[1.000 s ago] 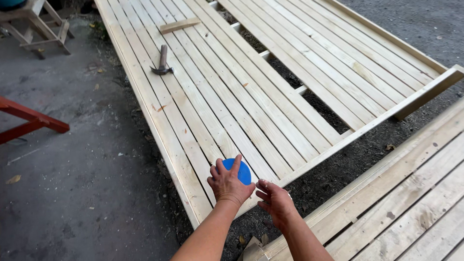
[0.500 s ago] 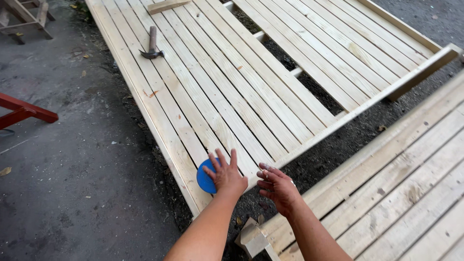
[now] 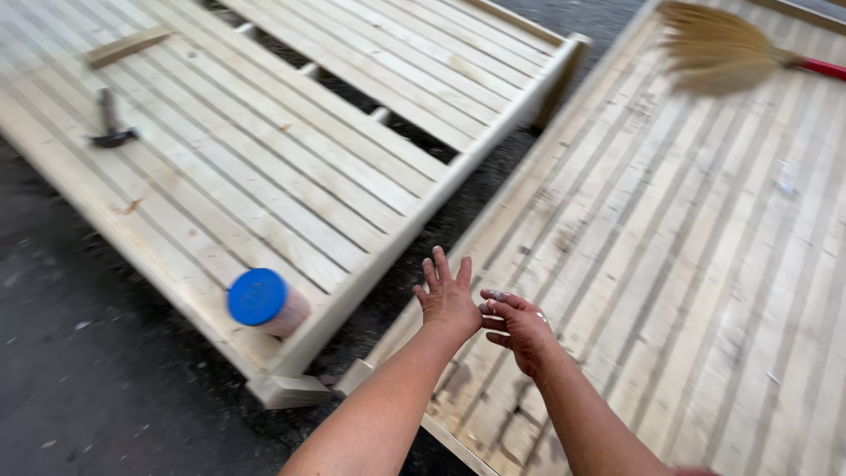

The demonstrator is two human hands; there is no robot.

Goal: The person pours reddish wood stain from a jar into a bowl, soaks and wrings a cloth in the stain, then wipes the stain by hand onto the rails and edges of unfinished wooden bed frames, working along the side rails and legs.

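My left hand (image 3: 448,295) hovers with fingers spread over the near corner of a pale slatted wooden panel (image 3: 670,264), holding nothing. My right hand (image 3: 520,324) is just beside it, fingers curled together, pinching something small and pale that I cannot make out. A jar with a blue lid (image 3: 264,302) stands alone on the near corner of a second slatted panel (image 3: 291,167) to the left, well apart from both hands.
A hammer (image 3: 109,123) and a short wood offcut (image 3: 129,46) lie on the left panel's far side. A straw broom with a red handle (image 3: 723,55) rests on the right panel. Dark gravel ground (image 3: 79,379) lies between and around the panels.
My left hand has come off the blue-lidded jar, which now stands alone. Both hands and my view have moved right, over the other panel.
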